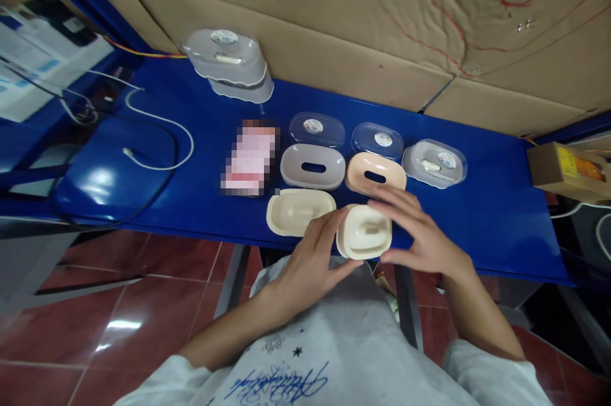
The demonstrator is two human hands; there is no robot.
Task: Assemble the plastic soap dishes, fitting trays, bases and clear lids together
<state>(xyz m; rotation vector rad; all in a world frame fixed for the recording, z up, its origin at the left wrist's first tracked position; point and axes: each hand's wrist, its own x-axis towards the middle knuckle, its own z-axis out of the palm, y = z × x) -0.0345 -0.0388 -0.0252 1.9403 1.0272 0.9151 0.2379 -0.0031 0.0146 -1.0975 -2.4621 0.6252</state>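
Observation:
A small cream plastic container (pixel 366 232), seen from above with a raised bar in its middle, is between my two hands at the table's front edge. My left hand (pixel 312 259) grips its left side, fingers along the rim and thumb at the near edge. On the other side my right hand (pixel 420 234) holds it by the right rim with spread fingers and thumb. Close to my left fingers lies a longer cream tray-like piece (pixel 291 215) with a similar bar. A peach oval piece with a slot (pixel 358 170) sits just beyond my right fingertips.
A grey slotted oval piece (pixel 296 175) and clear lids (pixel 329 137) (pixel 367 146) lie behind. Lidded grey boxes stand at right (pixel 420 167) and back left (pixel 200 53). A pixelated pink object (pixel 251 158), a white cable (pixel 186 154) and a cardboard box (pixel 548 170) are on the blue table (pixel 496 228).

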